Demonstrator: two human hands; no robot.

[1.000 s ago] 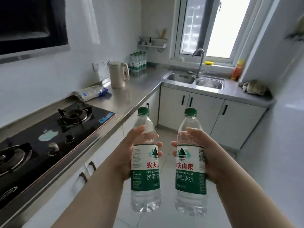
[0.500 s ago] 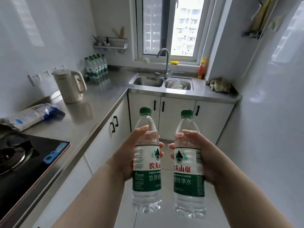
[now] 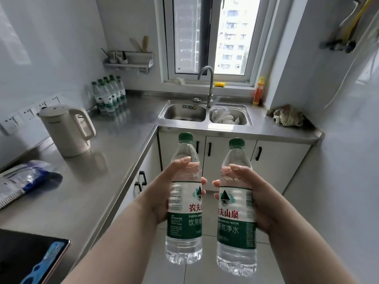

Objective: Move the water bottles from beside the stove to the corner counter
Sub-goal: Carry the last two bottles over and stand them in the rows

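At the far left edge a corner of the black stove (image 3: 30, 261) shows, and beyond it on the steel bench (image 3: 86, 197) lie a blue-and-white plastic packet (image 3: 24, 181) and a cream electric kettle (image 3: 65, 130); further along, in the corner under the wall rack (image 3: 129, 60), a cluster of green-capped water bottles (image 3: 108, 93) already stands tight together. The left hand (image 3: 164, 193) is wrapped around the waist of one water bottle (image 3: 184, 203), thumb high on the clear shoulder, fingertips showing past the label. Just beside it, not touching, the right hand (image 3: 258, 197) holds a second water bottle (image 3: 236, 210) the same way. Both bottles are upright, capped and look full, carried in mid-air over the floor in front of the cabinet doors. Full, they should be moderately heavy and firm; the thin plastic would dent under a hard squeeze, and the glossy label may be slick, so the ribbed waist is the sound place to grip. To the right lie the double sink (image 3: 184, 113) with its tap (image 3: 207, 85), clear of the route. The kettle stands near the path, and the standing cluster could topple if nudged while setting these down.
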